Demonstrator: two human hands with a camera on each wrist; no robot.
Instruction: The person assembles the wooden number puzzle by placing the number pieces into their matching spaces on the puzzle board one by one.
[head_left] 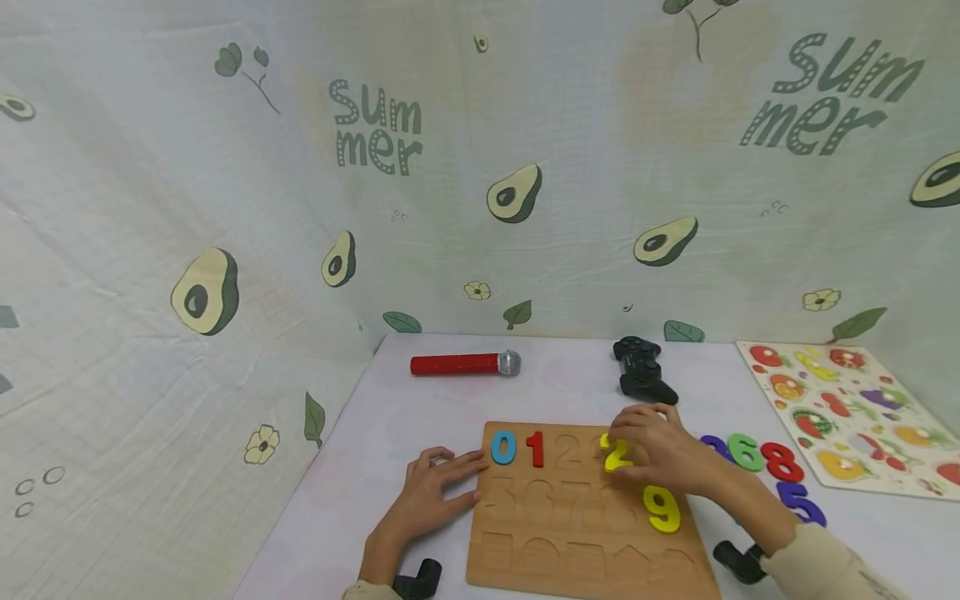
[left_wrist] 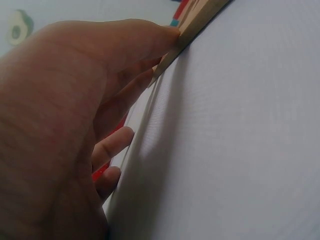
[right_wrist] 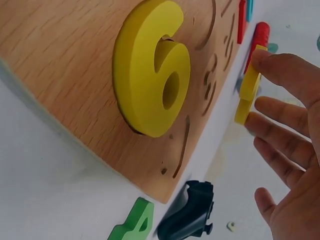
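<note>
Two hands at a wooden number board (head_left: 570,542).
Right hand (head_left: 663,454) pinches the yellow 2 (head_left: 617,455) between thumb and fingers, over the board's top row. Left hand (head_left: 431,500) rests with relaxed, straight fingers against the board's left edge.

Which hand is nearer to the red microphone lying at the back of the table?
Left. The left hand rests at the left edge of the wooden board, below the red microphone. The right hand holds the yellow 2, farther right.
</note>
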